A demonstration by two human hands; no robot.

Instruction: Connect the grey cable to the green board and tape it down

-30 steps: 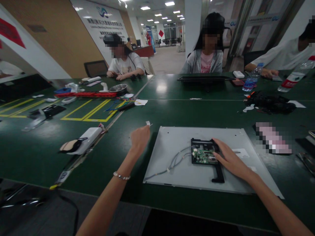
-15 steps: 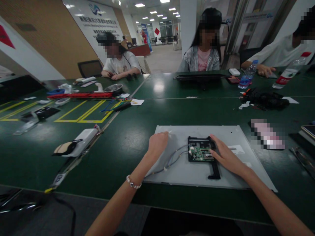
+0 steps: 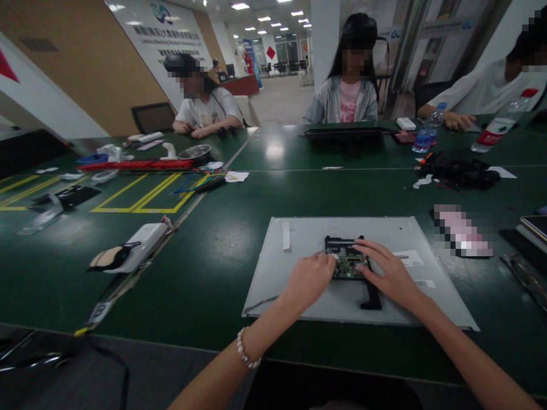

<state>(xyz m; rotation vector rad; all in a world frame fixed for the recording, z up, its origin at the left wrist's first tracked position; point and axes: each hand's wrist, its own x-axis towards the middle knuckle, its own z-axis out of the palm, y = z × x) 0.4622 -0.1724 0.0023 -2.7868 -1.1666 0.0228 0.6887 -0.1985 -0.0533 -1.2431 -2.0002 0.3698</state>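
A green circuit board (image 3: pixel 351 266) sits in a black plastic frame (image 3: pixel 372 296) on a pale grey flat panel (image 3: pixel 273 262). My left hand (image 3: pixel 311 279) is closed, its fingertips at the board's left edge by a small white plug (image 3: pixel 335 258); what they pinch is hidden. Over the right side of the board rests my right hand (image 3: pixel 391 276), fingers spread, thumb near the board and fingertips near the frame's top. A dark cable (image 3: pixel 261 303) shows at the panel's lower left, the rest of it behind my left hand. One white strip (image 3: pixel 286 236) lies at the upper left.
A pink phone-like object (image 3: pixel 464 230), blurred out, lies right of the panel. Farther back are two bottles, one with a blue label (image 3: pixel 427 134), and a black bundle (image 3: pixel 459 171). A white device (image 3: pixel 143 245) lies left. Several people sit across the green table (image 3: pixel 213 239).
My left hand has moved right and down from the panel's upper left to the board's left edge. The white strip now lies uncovered there. My right hand has shifted slightly left over the board.
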